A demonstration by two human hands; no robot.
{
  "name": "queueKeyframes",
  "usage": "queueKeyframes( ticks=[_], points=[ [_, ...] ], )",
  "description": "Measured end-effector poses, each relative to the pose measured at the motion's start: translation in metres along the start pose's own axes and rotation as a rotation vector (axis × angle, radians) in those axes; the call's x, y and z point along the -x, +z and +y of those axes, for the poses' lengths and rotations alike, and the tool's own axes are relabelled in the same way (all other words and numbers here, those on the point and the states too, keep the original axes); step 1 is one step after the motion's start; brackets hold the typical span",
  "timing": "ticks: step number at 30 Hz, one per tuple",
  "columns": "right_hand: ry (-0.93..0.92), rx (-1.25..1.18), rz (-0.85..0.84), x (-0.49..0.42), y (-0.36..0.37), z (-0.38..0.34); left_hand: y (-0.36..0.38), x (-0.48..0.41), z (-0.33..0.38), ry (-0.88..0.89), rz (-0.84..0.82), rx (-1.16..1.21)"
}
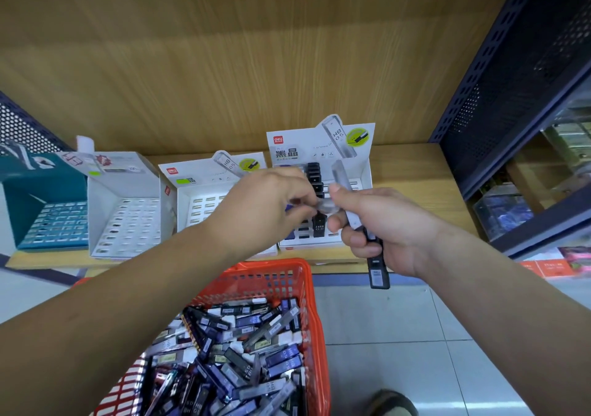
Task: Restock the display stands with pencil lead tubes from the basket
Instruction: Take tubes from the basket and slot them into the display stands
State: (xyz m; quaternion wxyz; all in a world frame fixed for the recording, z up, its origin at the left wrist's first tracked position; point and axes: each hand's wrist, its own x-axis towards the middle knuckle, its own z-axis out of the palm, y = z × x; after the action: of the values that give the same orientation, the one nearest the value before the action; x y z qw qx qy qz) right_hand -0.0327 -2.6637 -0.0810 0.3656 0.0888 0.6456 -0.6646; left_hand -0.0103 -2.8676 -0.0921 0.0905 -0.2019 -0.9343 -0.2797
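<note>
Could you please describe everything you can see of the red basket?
The red plastic basket has lattice walls and a solid rim. It sits low in front of the wooden shelf, over the tiled floor, heaped with jumbled pencil lead tubes in black, purple and clear grey. The left forearm crosses in front of its left side.

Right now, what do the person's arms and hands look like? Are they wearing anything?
Both arms are bare: the left arm and right arm show no sleeves as far as the picture reaches. The left hand and right hand wear no gloves, and I see no rings, watch or bracelet.
</note>
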Motion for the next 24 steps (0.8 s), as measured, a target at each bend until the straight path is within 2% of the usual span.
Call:
queueKeyframes(
  ticks=[2, 6, 10, 13, 16, 20, 24],
  points=[
    [-0.013, -0.064, -0.026, -0.001, 0.002, 0.005, 0.0, -0.002, 0.002, -0.073, -0.035, -0.016],
    [-0.012, -0.217, -0.044, -0.011, 0.02, 0.023, 0.013, -0.006, 0.017, -0.163, -0.083, 0.204],
    [0.018, -0.13, 0.019, -0.024, 0.008, 0.016, 0.017, -0.02, 0.014, -0.135, -0.095, 0.116],
    [0.059, -0.133, 0.063, -0.026, 0.005, 0.01, 0.014, -0.023, -0.003, -0.187, -0.055, 0.14],
    [0.101, -0.101, 0.048, -0.024, 0.01, 0.004, 0.008, -0.022, -0.024, -0.232, 0.035, 0.139],
    [0.103, -0.136, 0.038, -0.023, 0.011, -0.001, -0.005, -0.013, -0.037, -0.283, -0.002, 0.124],
    [0.049, -0.018, 0.119, -0.022, 0.007, 0.007, -0.009, -0.009, -0.04, -0.415, 0.0, 0.261]
  ],
)
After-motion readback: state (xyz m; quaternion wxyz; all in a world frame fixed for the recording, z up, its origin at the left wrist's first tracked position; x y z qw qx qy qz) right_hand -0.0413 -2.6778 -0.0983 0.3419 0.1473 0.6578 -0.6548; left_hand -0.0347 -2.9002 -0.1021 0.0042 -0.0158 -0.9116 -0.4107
